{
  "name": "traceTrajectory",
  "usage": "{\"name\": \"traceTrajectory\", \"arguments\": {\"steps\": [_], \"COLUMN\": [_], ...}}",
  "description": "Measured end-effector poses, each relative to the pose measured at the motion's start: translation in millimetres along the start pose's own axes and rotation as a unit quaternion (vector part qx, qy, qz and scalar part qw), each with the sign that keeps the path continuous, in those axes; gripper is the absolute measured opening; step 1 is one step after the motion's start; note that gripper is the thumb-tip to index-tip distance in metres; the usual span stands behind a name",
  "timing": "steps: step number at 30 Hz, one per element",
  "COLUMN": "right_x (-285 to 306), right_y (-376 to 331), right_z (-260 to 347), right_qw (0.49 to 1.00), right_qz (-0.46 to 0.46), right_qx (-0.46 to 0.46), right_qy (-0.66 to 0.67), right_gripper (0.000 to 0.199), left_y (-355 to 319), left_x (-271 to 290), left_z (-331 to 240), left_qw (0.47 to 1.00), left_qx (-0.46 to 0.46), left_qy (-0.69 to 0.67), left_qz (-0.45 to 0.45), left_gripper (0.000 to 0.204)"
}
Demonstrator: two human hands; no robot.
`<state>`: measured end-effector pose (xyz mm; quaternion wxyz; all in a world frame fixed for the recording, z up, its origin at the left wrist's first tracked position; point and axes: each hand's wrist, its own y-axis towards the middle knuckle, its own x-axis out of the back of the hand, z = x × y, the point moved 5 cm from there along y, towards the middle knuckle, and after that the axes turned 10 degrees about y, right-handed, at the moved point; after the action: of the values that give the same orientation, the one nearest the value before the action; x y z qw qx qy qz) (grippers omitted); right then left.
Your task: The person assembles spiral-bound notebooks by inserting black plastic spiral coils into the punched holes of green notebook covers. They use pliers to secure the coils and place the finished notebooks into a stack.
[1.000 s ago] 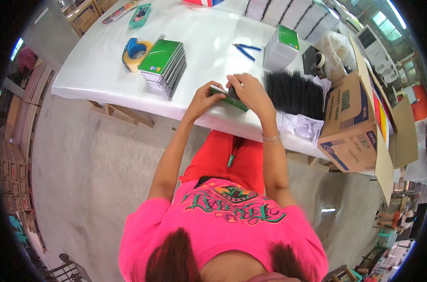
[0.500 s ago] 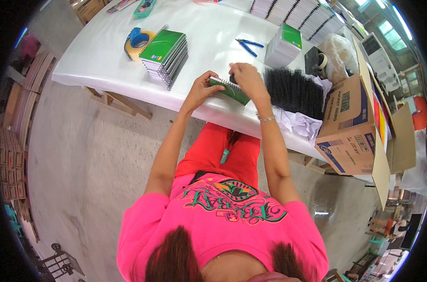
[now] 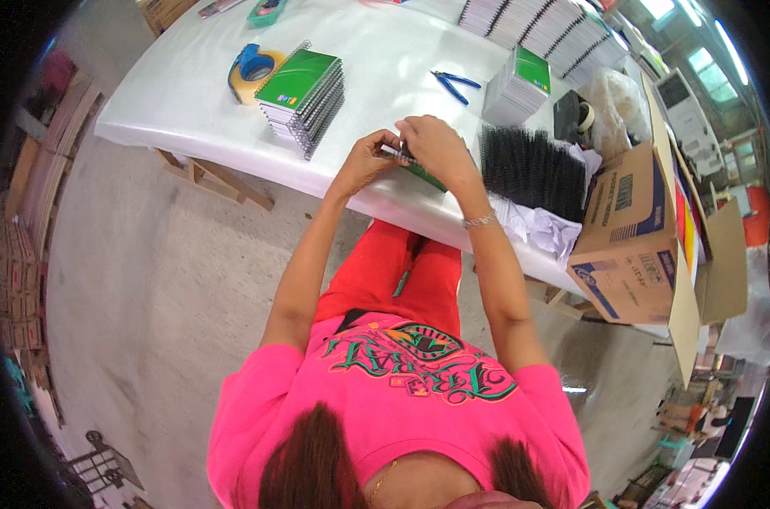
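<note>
Both hands meet over the near edge of the white table [image 3: 376,76]. My left hand [image 3: 364,159] pinches the left end of a small green notebook [image 3: 425,175] and its wire spiral. My right hand [image 3: 436,146] covers the notebook from above and grips it. Most of the notebook is hidden under my right hand. A silver bracelet [image 3: 480,220] sits on my right wrist.
A stack of green spiral notebooks [image 3: 304,93] lies to the left, with a tape dispenser [image 3: 251,68] behind it. Black spiral coils [image 3: 531,170] lie to the right, beside an open cardboard box [image 3: 631,246]. Blue pliers [image 3: 453,83] and another notebook stack [image 3: 521,83] lie farther back.
My hands stayed together on the small notebook and shifted slightly along it. The camera view tilted, so the table sits a little differently in the picture.
</note>
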<state>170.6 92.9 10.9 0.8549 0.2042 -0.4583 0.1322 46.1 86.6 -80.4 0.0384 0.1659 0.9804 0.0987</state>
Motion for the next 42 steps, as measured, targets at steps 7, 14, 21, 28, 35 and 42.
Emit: {"name": "traceTrajectory", "arguments": {"steps": [7,14,21,28,35,42], "right_x": [3.0,-0.6,-19.2,-5.1,10.4,-36.6], "right_y": [7.5,15.1,22.7,52.9,-30.8,-80.1], "right_z": [-13.5,5.1,4.9,-77.5,-78.5,-62.6], "right_qw": [0.979,0.987,0.987,0.989,0.964,0.962], "right_qz": [0.032,-0.035,0.089,-0.096,-0.134,-0.193], "right_qx": [-0.135,-0.105,-0.120,-0.109,-0.223,-0.180], "right_qy": [0.151,-0.117,-0.063,-0.022,-0.053,-0.072], "right_gripper": [0.035,0.038,0.035,0.041,0.051,0.070], "left_y": [-2.9,-0.1,-2.6,-2.4,-40.4,-72.0], "left_x": [7.8,2.4,2.9,3.5,32.6,30.3], "left_z": [2.7,3.3,-1.7,2.6,3.1,-20.7], "left_qw": [0.998,0.999,0.998,0.994,0.974,0.972], "left_qx": [0.034,0.011,0.001,-0.007,-0.012,-0.024], "left_qy": [0.044,-0.031,0.031,0.053,0.098,0.025], "left_qz": [-0.018,-0.029,-0.051,-0.094,-0.202,-0.232], "left_gripper": [0.026,0.029,0.033,0.036,0.033,0.029]}}
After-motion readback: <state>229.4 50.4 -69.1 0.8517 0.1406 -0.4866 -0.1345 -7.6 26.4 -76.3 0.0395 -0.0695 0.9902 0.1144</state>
